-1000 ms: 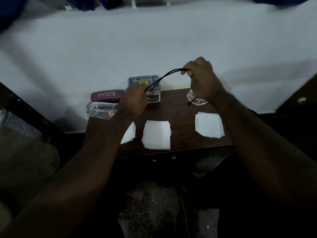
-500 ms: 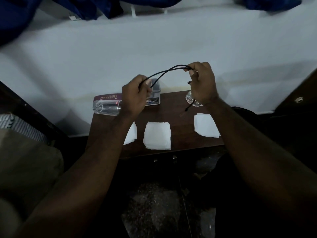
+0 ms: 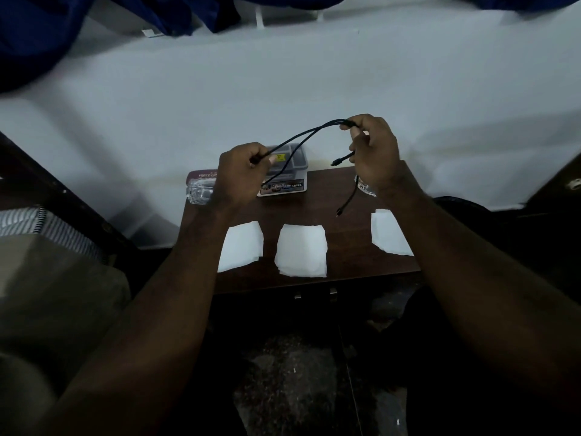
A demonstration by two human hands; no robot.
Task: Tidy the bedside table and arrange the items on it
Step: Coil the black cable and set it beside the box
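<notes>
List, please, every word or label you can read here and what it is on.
"OPEL": front label of the grey box.
"PRINCE OPT": maroon case, rest hidden by the left hand.
Yellow sticker in the grey box: too blurred.
Label on the clear jar beside the right hand: too blurred.

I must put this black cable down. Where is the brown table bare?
Bare wood lies between the middle white folded tissue and the right tissue, running back beside the grey plastic box. The back left corner, with maroon case and clear glass, is crowded.
</notes>
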